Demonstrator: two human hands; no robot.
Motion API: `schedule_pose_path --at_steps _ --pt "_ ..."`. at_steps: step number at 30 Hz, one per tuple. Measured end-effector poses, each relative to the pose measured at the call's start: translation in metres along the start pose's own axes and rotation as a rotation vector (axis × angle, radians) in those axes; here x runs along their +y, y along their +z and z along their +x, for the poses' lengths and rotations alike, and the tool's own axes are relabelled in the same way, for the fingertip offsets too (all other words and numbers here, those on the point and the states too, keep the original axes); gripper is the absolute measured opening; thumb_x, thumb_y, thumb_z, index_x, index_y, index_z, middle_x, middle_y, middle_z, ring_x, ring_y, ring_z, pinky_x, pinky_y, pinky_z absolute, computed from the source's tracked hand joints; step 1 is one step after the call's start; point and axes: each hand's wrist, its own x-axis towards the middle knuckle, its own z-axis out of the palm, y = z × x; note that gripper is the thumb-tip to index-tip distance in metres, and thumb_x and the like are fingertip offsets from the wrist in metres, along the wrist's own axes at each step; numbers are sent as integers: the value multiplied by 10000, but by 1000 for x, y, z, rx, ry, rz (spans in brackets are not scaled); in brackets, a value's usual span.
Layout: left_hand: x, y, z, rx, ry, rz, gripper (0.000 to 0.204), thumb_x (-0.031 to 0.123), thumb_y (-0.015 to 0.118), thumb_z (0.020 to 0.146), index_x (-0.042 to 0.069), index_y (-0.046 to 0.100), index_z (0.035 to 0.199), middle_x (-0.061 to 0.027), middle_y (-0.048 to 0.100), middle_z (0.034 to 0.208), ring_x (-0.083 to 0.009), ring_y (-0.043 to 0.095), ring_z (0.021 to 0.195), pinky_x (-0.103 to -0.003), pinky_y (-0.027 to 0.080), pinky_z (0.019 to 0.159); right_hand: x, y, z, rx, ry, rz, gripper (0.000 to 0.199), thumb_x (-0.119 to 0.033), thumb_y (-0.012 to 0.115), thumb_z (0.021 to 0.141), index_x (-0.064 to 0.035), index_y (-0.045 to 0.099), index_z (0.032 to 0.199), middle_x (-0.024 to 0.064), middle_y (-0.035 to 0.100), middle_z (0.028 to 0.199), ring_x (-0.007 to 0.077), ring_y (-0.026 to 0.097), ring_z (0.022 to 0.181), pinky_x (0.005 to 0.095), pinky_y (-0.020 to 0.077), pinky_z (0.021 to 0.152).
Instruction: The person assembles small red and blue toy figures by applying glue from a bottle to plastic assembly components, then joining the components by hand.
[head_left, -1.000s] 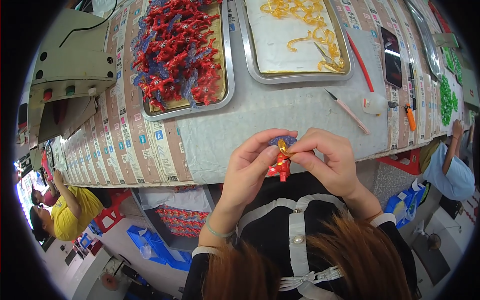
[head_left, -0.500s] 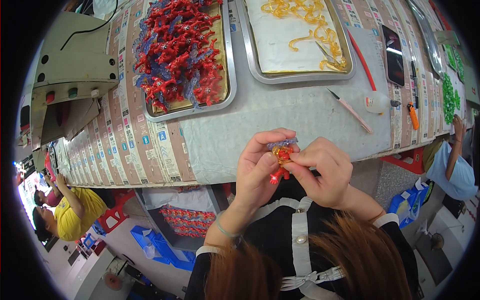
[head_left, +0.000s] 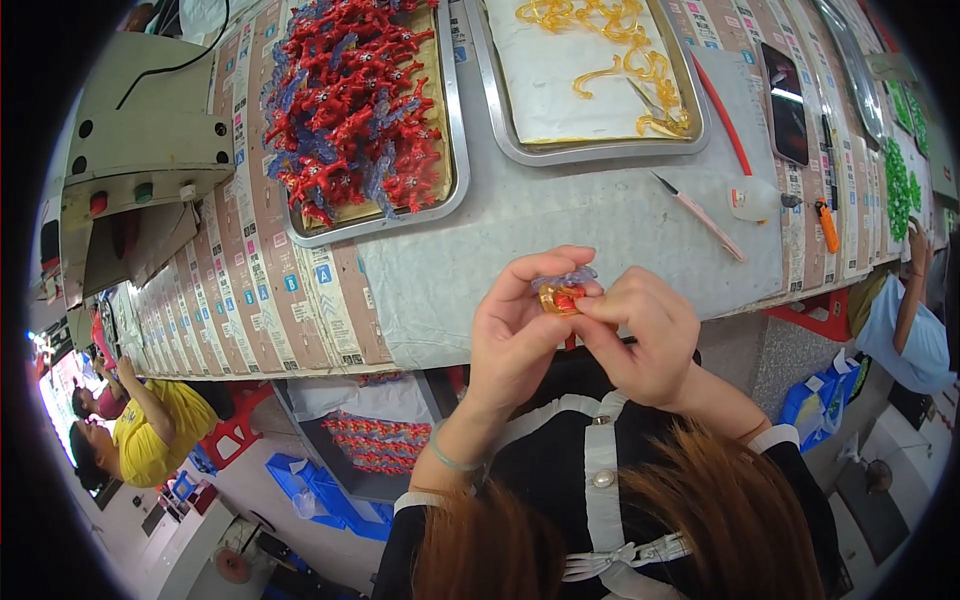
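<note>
Between my two hands is a small red plastic figure [head_left: 567, 299] with a translucent purple part on top and a clear yellow-orange curly piece around it. My left hand [head_left: 518, 322] cups it from the left, fingers curled behind and thumb against its lower side. The thumb and forefinger of my right hand [head_left: 642, 335] pinch its right side. My fingers hide much of it. Many similar red and purple figures [head_left: 345, 110] are heaped on the metal tray [head_left: 462, 150] at the far left. Yellow curly pieces [head_left: 650, 85] lie on the white-lined tray [head_left: 600, 150] beyond my hands.
Right of my hands lie pink-handled tweezers [head_left: 710, 226], a small bottle [head_left: 752, 204], an orange cutter [head_left: 827, 228], a red stick [head_left: 722, 115] and a phone [head_left: 787, 105]. A grey machine [head_left: 150, 130] stands left. A drawer [head_left: 370, 440] of figures sits below the table edge. Other people work at both sides.
The figure has turned in my hands; the red limbs that hung below my fingers are now mostly hidden. My left thumb has shifted lower on it, and both hands stay close together.
</note>
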Motion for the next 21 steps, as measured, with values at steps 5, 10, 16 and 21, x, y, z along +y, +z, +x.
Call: schedule_pose_path --at_steps 5,10,16,21 --pt "9 0 1 143 -121 -40 301 147 489 818 -9 425 1068 -176 424 1146 -189 493 953 -306 413 812 -8 -7 6 -21 545 460 66 -13 589 712 3 549 761 62 558 669 109 543 569 211 434 519" --pt "8 0 0 163 -148 -62 295 150 472 828 -15 433 1069 -165 453 1124 -178 496 953 -283 411 813 -4 -17 8 -170 544 429 56 2 542 748 31 554 794 71 576 720 87 567 626 198 448 553" --pt "6 6 0 177 -77 -14 298 154 467 833 -16 434 1075 -153 450 1133 -157 506 912 -286 422 776 -3 -14 7 -200 443 369 75 30 538 730 36 552 803 81 558 689 109 557 582 209 443 519" --pt "3 8 1 275 -97 -5 282 147 451 841 -16 435 1071 -133 455 1128 -145 508 898 -288 430 756 5 -15 6 -276 297 180 126 25 565 693 18 556 818 96 537 675 184 544 609 252 443 553"
